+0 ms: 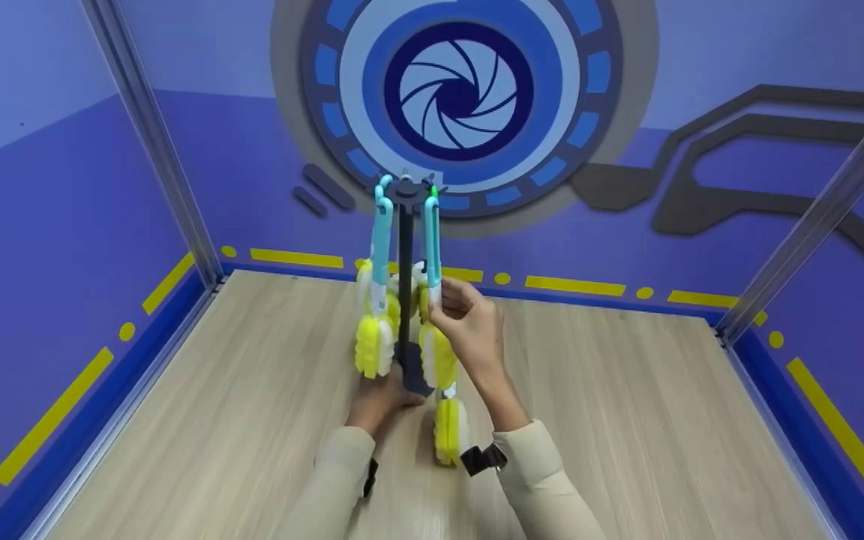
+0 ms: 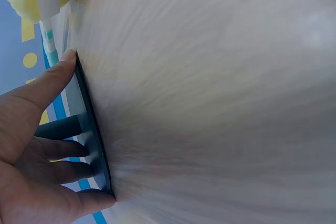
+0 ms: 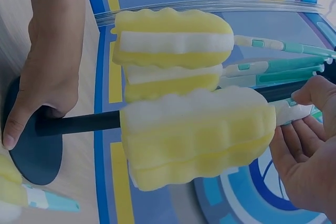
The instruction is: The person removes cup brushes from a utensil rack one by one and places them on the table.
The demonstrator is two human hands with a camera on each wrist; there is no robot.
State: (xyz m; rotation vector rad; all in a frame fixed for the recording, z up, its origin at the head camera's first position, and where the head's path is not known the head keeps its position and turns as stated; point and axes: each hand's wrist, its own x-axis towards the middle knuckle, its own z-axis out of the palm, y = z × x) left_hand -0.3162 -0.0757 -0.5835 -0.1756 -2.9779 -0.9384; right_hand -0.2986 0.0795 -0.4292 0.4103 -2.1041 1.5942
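Stand [image 1: 405,277] ringed by brushes [image 1: 374,346], loose brush [image 1: 448,431] nearby

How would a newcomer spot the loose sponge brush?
On the wooden table, find the dark stand. In front of its base, slightly right, is a yellow-and-white sponge brush. It alone lies on the table; the other brushes are upright beside the stand.
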